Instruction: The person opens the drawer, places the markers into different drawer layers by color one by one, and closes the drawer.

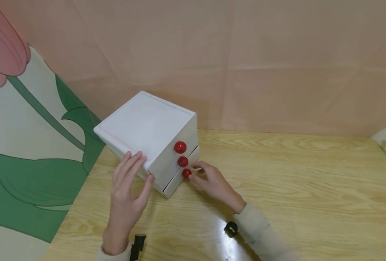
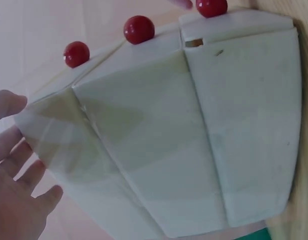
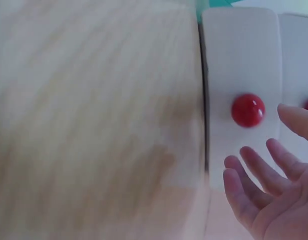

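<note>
A small white three-drawer cabinet (image 1: 147, 123) stands turned at an angle, a round red knob on each drawer front. My left hand (image 1: 126, 199) rests its straight fingers on the cabinet's near top edge, with the thumb along the front corner. In the left wrist view, that hand's fingers (image 2: 31, 177) spread beside the cabinet's side wall (image 2: 143, 140). My right hand (image 1: 216, 185) is at the lowest red knob (image 1: 186, 173), thumb and fingers parted. The right wrist view shows its loosely bent fingers (image 3: 264, 175) close to that bottom knob (image 3: 248, 110), not wrapped around it.
The cabinet stands on a light wood-grain table (image 1: 294, 188). Behind it hangs a creased pinkish cloth (image 1: 278, 72). A flower-patterned panel (image 1: 26, 181) borders the table's left side. Two more red knobs, the middle (image 1: 183, 161) and top one (image 1: 180, 147), stick out above the lowest.
</note>
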`<state>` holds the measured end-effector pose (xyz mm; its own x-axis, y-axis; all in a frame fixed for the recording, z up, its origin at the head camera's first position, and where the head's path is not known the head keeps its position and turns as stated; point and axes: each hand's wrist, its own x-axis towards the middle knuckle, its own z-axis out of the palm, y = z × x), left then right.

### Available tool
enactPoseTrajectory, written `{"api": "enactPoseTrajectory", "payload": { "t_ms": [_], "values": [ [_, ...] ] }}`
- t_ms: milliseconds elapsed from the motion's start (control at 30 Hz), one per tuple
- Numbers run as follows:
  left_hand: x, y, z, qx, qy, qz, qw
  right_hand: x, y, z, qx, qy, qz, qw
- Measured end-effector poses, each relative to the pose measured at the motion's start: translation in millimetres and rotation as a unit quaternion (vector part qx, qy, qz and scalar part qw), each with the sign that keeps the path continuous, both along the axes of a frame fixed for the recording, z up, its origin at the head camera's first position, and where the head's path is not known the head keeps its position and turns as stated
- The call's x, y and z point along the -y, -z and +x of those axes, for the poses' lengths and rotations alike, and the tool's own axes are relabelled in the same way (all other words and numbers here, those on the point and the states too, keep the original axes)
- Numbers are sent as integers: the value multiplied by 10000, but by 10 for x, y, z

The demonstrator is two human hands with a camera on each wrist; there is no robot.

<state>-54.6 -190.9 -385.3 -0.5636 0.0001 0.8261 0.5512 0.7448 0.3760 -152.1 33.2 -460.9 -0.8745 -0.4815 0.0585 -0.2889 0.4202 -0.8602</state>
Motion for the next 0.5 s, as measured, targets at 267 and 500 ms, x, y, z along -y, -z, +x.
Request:
{"api": "enactPoseTrajectory", "payload": {
  "t_ms": [267,500],
  "values": [
    [-238,-169,-100,-363,-142,-789,9961,-248,-141,-58,-442,325,466,9974],
    [-654,-198,-229,-405,-450,-1262,9902,-503,-204,-195,-921,484,602,9927]
  ]
}}
